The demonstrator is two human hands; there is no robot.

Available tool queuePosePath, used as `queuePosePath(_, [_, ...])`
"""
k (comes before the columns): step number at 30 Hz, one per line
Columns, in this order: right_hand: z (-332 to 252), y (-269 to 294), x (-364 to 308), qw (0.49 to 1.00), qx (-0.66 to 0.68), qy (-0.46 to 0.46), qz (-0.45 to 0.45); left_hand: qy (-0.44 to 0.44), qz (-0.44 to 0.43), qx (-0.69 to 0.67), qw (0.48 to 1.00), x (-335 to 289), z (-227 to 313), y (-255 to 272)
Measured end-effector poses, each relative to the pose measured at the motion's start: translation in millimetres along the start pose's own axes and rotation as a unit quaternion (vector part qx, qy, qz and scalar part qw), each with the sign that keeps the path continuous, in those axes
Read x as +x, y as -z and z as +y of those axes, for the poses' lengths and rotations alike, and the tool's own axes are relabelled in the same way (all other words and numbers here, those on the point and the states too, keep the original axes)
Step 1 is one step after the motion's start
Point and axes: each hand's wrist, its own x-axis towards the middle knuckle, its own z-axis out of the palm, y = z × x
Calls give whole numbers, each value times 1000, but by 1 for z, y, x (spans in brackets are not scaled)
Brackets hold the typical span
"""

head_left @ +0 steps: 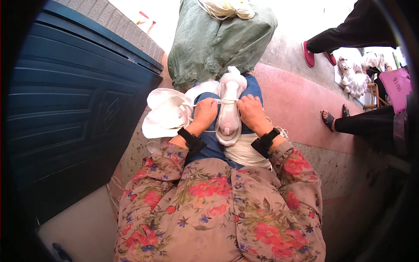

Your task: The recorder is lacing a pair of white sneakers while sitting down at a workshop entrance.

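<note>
A white cord runs taut across a white mesh shoe upper, which lies lengthwise over my jeans between my knees. My left hand is closed on the cord at the shoe's left side. On the other side, my right hand pinches the cord's other end, close to the shoe. Beside my left hand rests a group of rounded white shoe pieces, with thin cord strands near them. A hank of off-white cords lies on my lap below my right wrist.
A large green woven sack stands just beyond my knees, topped by a cord bundle. Close on the left is a dark blue door. Two other people's legs show at right, near white bundles and a pink bag.
</note>
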Motion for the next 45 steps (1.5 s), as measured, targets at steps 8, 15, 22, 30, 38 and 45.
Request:
queuePosePath(8, [3, -3, -3, 992, 79, -92, -44, -58, -27, 16, 998, 5, -2, 2])
queuePosePath(15, [0, -1, -4, 992, 71, -99, -38, -82, -52, 111, 989, 7, 5, 8])
queuePosePath(22, [4, -4, -3, 985, 111, -116, -61, -86, -68, 90, 990, 8, 14, 5])
queuePosePath(30, [-15, 11, -12, 984, 35, -175, 28, -180, 52, 239, 953, -13, 28, 13])
queuePosePath(38, [-12, 6, -15, 991, -11, -121, -49, -165, -28, 185, 968, -5, 10, 6])
queuePosePath(45, [3, -8, -21, 987, 119, -109, -21, -131, -40, 27, 990, -1, 14, 5])
